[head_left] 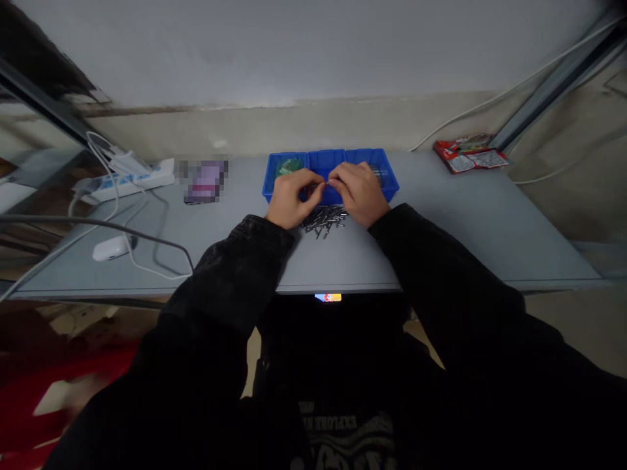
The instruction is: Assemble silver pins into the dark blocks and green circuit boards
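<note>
My left hand [294, 198] and my right hand [360, 192] meet fingertip to fingertip above the front rim of a blue plastic parts tray [328, 160] with three compartments. A small metal pin [326, 185], partly hidden, seems pinched between both hands' fingertips. Just below my hands, a loose pile of similar metal pins [323, 220] lies on the grey table [441, 215]. A green item [289, 167] sits in the tray's left compartment, and metal parts [376, 173] show in the right one.
A white power strip [130, 181] with white cables lies at the table's left, near a white adapter [112, 248]. A pixelated purple object [203, 181] lies beside the tray. Red printed packets [470, 153] lie at the back right, against a wall.
</note>
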A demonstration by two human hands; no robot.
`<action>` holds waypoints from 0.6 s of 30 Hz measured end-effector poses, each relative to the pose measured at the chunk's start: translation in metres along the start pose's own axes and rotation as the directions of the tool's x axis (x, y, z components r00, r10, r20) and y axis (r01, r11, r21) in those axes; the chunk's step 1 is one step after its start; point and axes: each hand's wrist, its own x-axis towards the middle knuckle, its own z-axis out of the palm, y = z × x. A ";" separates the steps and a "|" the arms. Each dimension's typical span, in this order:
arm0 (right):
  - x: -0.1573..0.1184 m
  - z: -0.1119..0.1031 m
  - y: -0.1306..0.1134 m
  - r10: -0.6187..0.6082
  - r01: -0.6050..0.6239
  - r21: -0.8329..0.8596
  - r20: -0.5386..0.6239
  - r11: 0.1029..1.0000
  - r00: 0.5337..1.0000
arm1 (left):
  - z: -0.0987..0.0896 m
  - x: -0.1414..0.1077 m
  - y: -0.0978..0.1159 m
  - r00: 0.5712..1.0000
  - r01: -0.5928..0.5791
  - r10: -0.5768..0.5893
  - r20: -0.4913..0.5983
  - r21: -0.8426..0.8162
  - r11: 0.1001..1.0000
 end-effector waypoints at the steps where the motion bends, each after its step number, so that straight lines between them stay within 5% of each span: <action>1: 0.000 0.000 0.000 0.000 0.000 0.000 -0.001 1.000 1.000 | 0.000 0.000 0.000 1.000 0.001 -0.001 0.002 0.002 1.000; 18: 0.000 -0.001 -0.001 -0.009 0.009 0.016 -0.007 1.000 1.000 | 0.000 -0.001 -0.001 1.000 0.012 -0.012 0.010 0.004 1.000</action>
